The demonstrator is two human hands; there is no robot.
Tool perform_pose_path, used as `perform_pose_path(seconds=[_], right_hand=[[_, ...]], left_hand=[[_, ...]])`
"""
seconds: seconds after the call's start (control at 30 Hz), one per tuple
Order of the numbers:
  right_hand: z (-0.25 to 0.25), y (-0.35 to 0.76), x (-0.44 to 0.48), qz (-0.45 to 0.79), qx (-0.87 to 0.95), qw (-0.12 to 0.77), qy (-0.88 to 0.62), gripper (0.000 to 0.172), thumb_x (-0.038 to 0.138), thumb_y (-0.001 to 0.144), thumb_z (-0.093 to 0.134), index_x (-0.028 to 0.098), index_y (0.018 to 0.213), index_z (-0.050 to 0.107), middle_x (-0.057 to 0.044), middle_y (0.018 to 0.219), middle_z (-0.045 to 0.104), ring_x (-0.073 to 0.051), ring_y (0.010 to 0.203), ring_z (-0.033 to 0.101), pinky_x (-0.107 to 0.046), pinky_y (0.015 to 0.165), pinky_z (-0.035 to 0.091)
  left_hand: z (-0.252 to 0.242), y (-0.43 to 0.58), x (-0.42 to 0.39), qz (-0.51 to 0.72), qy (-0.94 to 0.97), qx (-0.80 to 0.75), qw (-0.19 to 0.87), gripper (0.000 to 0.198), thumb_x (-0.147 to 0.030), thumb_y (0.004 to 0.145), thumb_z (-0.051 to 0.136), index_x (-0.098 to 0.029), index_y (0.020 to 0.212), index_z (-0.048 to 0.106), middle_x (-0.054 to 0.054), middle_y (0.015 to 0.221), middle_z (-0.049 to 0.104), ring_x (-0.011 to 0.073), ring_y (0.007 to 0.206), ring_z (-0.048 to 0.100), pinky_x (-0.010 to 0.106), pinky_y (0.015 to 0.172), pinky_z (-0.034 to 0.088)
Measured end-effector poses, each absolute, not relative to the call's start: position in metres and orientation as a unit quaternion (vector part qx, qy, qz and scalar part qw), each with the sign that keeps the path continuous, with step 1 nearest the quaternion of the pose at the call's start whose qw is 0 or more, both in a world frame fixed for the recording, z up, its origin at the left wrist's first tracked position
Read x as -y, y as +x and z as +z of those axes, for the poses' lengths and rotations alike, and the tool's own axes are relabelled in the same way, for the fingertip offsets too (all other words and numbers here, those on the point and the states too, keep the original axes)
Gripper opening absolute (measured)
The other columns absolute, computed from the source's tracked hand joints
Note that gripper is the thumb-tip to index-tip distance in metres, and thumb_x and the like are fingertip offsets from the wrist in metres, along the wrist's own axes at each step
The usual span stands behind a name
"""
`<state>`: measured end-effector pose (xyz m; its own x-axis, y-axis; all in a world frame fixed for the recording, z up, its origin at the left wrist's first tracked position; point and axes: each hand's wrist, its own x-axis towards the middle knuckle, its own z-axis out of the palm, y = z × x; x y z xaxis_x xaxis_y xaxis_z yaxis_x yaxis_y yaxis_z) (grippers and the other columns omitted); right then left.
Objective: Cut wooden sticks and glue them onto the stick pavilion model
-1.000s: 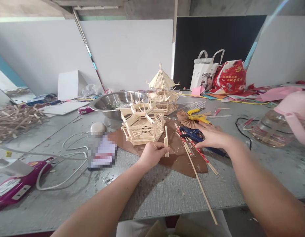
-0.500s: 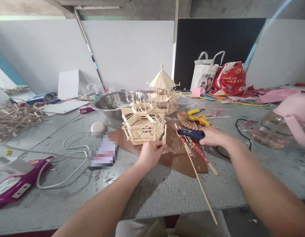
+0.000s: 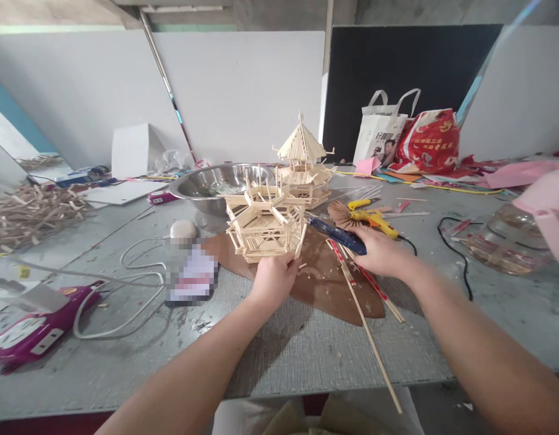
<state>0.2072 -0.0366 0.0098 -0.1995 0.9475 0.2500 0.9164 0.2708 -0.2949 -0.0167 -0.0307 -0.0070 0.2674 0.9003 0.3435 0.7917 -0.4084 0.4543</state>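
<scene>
Shifting leftward since the earlier frames, the right hand (image 3: 379,251) had carried the blue tool (image 3: 340,235) over to just beside the right side of the roofless stick model (image 3: 264,231); a second before, that hand had only been reaching onto it. The right grip was now wrapped around the tool. The left hand (image 3: 274,275), which had held its short sticks (image 3: 301,243) clear of the model earlier, was close against the model's lower right corner, its grip pinched on the sticks; fingers hid their lower ends. Under all this spread the grey bench (image 3: 334,356), with the model on a brown mat (image 3: 316,296) near its middle. The model blocked part of a steel bowl (image 3: 200,205) and of a roofed stick pavilion (image 3: 303,148) behind. A white bag (image 3: 372,136) and a red bag (image 3: 428,145) stood at the back, a pink-lidded bottle (image 3: 503,235) far right, a purple power strip (image 3: 35,338) far left. A yellow glue gun (image 3: 374,220) lay just beyond the right hand, and one long thin stick (image 3: 379,357) overhung the near edge.
</scene>
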Motion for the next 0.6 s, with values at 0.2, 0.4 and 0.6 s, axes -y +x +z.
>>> perform_pose_path(seconds=[0.2,0.4,0.6], right_hand=[[0.008,0.200,0.041,0.042,0.791,0.177,-0.584,0.046,0.019,0.067,0.049,0.017,0.113,0.047,-0.009,0.104,0.058,-0.022,0.092,0.053,-0.029,0.077,0.039],[0.008,0.190,0.046,0.046,0.800,0.166,-0.575,0.056,0.018,0.065,0.049,0.014,0.121,0.040,-0.013,0.113,0.053,-0.024,0.101,0.050,-0.033,0.083,0.038],[0.005,0.180,0.048,0.038,0.806,0.173,-0.565,0.057,0.018,0.063,0.050,0.014,0.120,0.041,-0.012,0.114,0.051,-0.024,0.103,0.047,-0.034,0.083,0.037]], left_hand=[[-0.006,-0.018,0.029,0.272,0.785,-0.554,0.053,0.029,-0.027,0.074,0.044,-0.016,0.047,0.047,-0.002,0.047,0.045,0.0097,0.050,0.040,0.021,0.051,0.028],[-0.005,-0.019,0.029,0.248,0.799,-0.547,0.024,0.028,-0.024,0.076,0.042,-0.017,0.052,0.053,0.001,0.052,0.054,0.0120,0.053,0.048,0.022,0.053,0.031],[-0.004,-0.017,0.031,0.228,0.809,-0.541,0.004,0.023,-0.022,0.077,0.043,-0.017,0.061,0.058,0.003,0.059,0.061,0.0136,0.058,0.054,0.023,0.056,0.034]])
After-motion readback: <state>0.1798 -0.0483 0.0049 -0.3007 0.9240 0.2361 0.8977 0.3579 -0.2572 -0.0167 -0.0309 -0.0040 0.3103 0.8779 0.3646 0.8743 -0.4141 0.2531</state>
